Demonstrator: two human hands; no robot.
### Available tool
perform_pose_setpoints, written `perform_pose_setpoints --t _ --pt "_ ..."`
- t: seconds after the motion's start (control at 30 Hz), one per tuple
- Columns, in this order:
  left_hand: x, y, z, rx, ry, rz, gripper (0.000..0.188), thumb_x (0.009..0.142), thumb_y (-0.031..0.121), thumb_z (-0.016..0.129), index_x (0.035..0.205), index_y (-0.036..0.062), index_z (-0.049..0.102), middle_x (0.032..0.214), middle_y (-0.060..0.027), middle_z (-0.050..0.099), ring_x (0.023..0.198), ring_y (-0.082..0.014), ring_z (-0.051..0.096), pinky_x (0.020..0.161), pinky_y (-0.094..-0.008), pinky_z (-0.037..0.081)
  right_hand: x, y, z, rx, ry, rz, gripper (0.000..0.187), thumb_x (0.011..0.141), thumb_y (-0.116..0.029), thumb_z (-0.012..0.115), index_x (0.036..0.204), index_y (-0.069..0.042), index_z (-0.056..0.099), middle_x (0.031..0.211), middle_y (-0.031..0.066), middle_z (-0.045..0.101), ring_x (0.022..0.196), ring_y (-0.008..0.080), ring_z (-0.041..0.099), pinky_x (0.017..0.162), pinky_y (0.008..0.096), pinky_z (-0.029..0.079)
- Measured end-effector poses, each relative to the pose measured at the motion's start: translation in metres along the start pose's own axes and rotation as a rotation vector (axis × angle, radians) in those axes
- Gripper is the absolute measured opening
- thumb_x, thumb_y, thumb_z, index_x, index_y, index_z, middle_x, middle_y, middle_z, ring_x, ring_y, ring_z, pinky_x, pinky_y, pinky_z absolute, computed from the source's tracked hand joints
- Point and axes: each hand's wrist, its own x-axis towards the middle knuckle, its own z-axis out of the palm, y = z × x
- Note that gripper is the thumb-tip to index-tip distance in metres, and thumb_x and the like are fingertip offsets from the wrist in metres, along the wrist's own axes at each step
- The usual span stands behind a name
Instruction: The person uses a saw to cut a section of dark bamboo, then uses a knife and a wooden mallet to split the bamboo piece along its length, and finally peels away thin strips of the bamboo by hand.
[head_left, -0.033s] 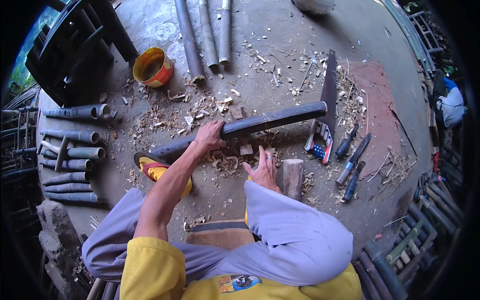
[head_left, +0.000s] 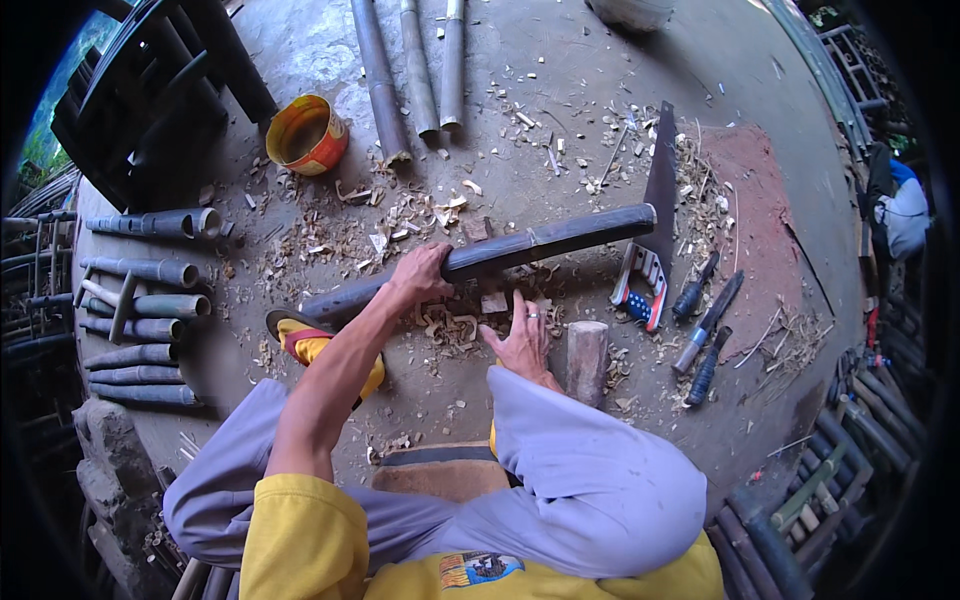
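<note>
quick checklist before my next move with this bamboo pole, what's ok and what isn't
1. Left hand gripping the bamboo pole: ok, closed around it near mid-length.
2. Right hand free: ok, fingers spread, nothing visible in it.
3. Pole's far right end clear of the saw: not ok, they overlap in this view; whether they touch is unclear.
4. Knife away from both hands: ok, lying on the floor to the right.
5. Area around the pole free of shavings: not ok, they lie on both sides.
6. Left foot bracing the pole: cannot tell.
</note>
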Motion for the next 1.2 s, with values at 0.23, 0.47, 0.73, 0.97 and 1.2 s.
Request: perform_pose_setpoints --t 0.23,0.47,0.73,0.97,1.2 --pt "0.004 0.039 -0.122 -0.225 0.529 0.078 0.056 0.058 0.010 0.077 0.108 -0.0014 0.053 0.097 -0.0153 0.060 0.085 -0.0269 0.061 0.078 -0.0363 0.054 0.056 0.013 0.023 0.107 0.158 -0.011 0.058 0.072 -0.019 0.069 0.122 0.002 0.047 0.106 0.0216 0.054 0.101 0.0338 0.053 0.086 0.0421 0.047" --pt "-0.017 0.067 -0.244 -1.205 0.664 0.268 0.031 0.079 0.013 0.067 0.104 -0.0018 0.056 0.088 -0.0085 0.063 0.075 -0.0161 0.064 0.070 -0.0296 0.055 0.082 0.022 0.008 0.039 0.241 -0.121 0.052 0.067 -0.016 0.072 0.111 0.003 0.051 0.106 0.0195 0.053 0.101 0.0351 0.052 0.086 0.0436 0.046" --pt "-0.012 0.014 -0.092 -1.796 0.935 -0.513 0.034 0.078 0.017 0.072 0.105 0.0038 0.057 0.096 -0.0084 0.060 0.091 -0.0231 0.059 0.083 -0.0441 0.051 0.067 0.021 0.032 0.160 0.297 0.013 0.057 0.065 -0.022 0.076 0.109 0.002 0.049 0.100 0.0194 0.054 0.094 0.0355 0.056 0.080 0.0445 0.048" --pt "0.024 -0.003 0.027 -2.064 1.066 -0.806 0.039 0.075 0.020 0.075 0.107 0.0096 0.056 0.101 -0.0070 0.062 0.093 -0.0274 0.060 0.081 -0.0580 0.049 0.054 0.033 -0.022 0.228 0.117 -0.064 0.048 0.075 -0.031 0.073 0.107 0.001 0.059 0.104 0.0222 0.057 0.099 0.0341 0.057 0.084 0.0418 0.049" --pt "0.014 -0.001 0.042 -2.034 1.016 -1.084 0.069 0.071 0.028 0.080 0.124 0.0047 0.044 0.118 -0.0145 0.053 0.105 -0.0317 0.055 0.087 -0.0563 0.048 0.049 0.172 -0.127 -0.339 0.241 0.122 0.045 0.067 0.004 0.060 0.111 0.001 0.054 0.108 0.0192 0.054 0.102 0.0347 0.052 0.092 0.0420 0.043"
